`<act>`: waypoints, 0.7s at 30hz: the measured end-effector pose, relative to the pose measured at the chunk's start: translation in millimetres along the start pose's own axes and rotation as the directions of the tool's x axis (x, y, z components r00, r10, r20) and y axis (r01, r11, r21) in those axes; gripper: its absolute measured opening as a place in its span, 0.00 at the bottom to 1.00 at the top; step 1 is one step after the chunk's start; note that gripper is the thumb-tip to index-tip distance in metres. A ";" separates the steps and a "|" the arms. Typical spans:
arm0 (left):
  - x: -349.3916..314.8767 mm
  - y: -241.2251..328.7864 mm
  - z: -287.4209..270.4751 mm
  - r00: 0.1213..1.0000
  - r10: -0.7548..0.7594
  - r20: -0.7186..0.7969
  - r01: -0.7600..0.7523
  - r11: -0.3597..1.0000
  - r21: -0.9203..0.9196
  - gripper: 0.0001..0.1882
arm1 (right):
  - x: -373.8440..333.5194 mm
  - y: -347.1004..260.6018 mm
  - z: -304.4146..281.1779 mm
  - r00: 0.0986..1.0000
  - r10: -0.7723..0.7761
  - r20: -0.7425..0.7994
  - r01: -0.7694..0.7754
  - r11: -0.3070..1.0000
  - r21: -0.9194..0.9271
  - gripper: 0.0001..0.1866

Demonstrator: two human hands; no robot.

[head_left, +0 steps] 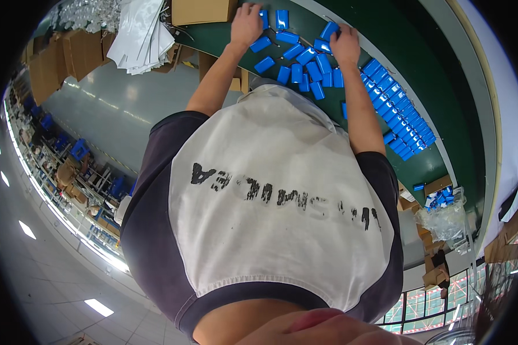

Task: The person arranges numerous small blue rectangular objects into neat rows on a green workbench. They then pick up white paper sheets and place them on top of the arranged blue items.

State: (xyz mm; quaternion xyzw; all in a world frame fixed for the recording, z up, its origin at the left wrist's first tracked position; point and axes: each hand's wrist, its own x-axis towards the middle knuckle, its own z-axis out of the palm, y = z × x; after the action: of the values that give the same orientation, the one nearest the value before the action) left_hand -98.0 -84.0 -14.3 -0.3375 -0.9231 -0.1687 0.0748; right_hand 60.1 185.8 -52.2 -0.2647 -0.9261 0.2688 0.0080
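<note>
Many blue shrink-wrapped battery packs, some with short dark leads, lie loosely on the green bench top [380,26]. At their far left, the bent fingers of my left hand [247,24] close at the edge of a blue battery pack [263,19], partly hidden by them. Over to the right, my right hand [345,45] is closed with its fingertips on another blue battery pack [330,30]; the fingers partly cover the contact. Between the hands, more packs lie at mixed angles, such as one battery pack [296,73] near the bench's front edge.
Neat rows of blue packs [400,109] extend along the bench to the right of my right forearm. Farther along are a small box of blue pieces [439,195] and clear plastic bags [443,221]. A cardboard box [204,10] and white sheets [141,37] are at the left.
</note>
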 end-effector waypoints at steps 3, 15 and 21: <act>23.4 31.8 3.7 0.877 -0.218 0.429 0.292 0.949 -0.116 0.34 | -2.9 2.8 -13.4 0.998 0.064 -0.003 -0.064 0.998 0.026 0.26; 14.3 25.7 34.0 0.722 -0.440 0.534 0.674 0.275 -0.686 0.22 | 3.3 2.4 -11.6 0.978 0.062 0.200 -0.166 0.812 0.559 0.34; -45.7 91.4 -37.5 0.701 -0.307 0.643 0.701 0.131 -0.701 0.23 | -133.4 47.6 -85.1 0.908 0.380 0.176 -0.365 0.513 0.777 0.34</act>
State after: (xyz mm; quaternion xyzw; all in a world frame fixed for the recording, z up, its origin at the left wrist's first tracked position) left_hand -3.0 -59.5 33.0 -0.0004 -0.7098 -0.6086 -0.3548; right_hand 211.3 195.9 13.8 -0.4274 -0.6290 0.6450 0.0749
